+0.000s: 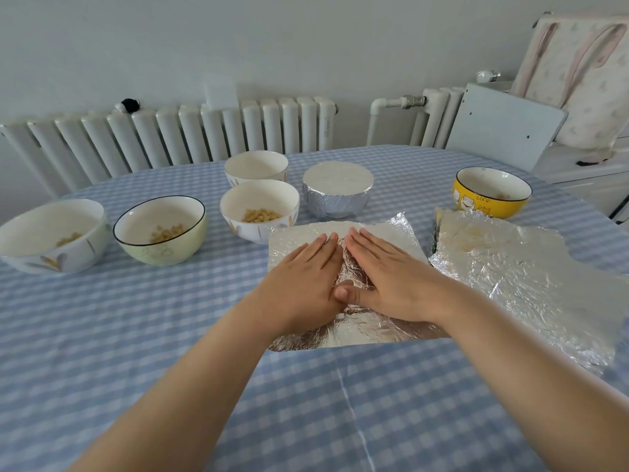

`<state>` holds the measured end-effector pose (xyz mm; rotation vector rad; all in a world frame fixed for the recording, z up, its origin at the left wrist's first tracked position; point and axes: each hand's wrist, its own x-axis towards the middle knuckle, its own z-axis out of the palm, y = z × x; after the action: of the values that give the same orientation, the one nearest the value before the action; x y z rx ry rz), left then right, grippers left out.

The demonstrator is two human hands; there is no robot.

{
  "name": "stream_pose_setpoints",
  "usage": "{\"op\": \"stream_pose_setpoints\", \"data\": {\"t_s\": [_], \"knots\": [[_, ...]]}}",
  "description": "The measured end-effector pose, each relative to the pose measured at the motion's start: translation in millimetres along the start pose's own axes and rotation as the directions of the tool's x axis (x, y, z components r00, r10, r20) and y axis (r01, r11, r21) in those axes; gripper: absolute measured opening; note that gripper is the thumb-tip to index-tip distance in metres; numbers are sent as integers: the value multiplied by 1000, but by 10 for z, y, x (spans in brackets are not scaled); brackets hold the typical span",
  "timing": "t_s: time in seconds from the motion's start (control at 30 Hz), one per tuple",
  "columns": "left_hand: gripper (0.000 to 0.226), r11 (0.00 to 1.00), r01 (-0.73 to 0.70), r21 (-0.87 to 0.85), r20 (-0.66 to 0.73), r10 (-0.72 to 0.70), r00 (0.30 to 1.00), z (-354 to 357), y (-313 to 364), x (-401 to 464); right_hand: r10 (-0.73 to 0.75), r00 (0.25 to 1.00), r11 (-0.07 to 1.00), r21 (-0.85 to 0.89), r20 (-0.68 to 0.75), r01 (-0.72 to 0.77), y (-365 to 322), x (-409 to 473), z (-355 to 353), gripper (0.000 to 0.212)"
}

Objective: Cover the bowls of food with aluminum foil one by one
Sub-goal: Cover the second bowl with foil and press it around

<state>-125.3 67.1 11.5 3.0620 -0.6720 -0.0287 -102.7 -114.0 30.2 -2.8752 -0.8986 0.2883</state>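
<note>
1. A blue-and-white checked tablecloth covers the table.
2. A white ribbed radiator stands against the wall behind it.
3. A pale floral cushion leans at far right, above a grey chair back.

On the surface, both hands lie flat side by side on a foil sheet. Right of it lies a second sheet. Behind stand five open bowls and one wrapped bowl, with a radiator beyond.
</note>
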Motion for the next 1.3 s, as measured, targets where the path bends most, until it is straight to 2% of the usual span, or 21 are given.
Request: {"op": "stream_pose_setpoints", "data": {"t_s": [0.07,0.17,0.23,0.33,0.53,0.6,0.67,0.73,0.8,0.9,0.97,1.03,1.1,1.3], "knots": [[77,1000,0,2,7,0,1000,10,-8,9,-4,1000,1000,-5,23,4,2,-18,-18,117],[89,999,3,-35,3,-3,1000,-3,9,1,19,1000,996,87,-11,-18,0,-33,-28,109],[79,998,22,-58,15,-21,1000,-10,16,0,53,995,987,155,-79,-40,1,-19,-9,90],[69,999,27,-37,13,-27,1000,-17,30,2,45,991,997,70,-122,-37,5,11,42,60],[70,999,33,-36,37,-32,999,-40,40,5,26,988,997,73,-152,-15,-5,19,17,58],[70,998,34,-46,37,-32,999,-49,46,2,40,987,992,127,-155,-21,-14,68,47,56],[70,998,35,-54,39,-33,999,-54,45,-4,97,971,969,242,-218,-42,-12,129,109,52],[70,998,40,-58,45,-37,998,-53,48,-9,209,927,893,447,-311,-51,-2,162,165,44],[70,997,45,-61,52,-42,998,-52,54,-8,315,886,774,632,-340,-32,-4,159,194,37],[69,997,45,-69,57,-41,998,-54,54,-4,455,836,574,819,-307,-12,-39,136,217,34],[69,996,42,-76,52,-38,998,-53,51,-11,557,792,392,920,-248,13,-55,136,234,30],[69,996,39,-83,45,-36,998,-52,50,-20,620,771,191,981,-146,32,-69,137,231,29],[70,995,38,-92,38,-35,999,-50,49,-21,638,767,58,998,-68,40,-73,127,224,29],[71,995,39,-89,44,-35,998,-40,45,-16,595,802,-103,995,53,11,-49,67,261,32]]}}
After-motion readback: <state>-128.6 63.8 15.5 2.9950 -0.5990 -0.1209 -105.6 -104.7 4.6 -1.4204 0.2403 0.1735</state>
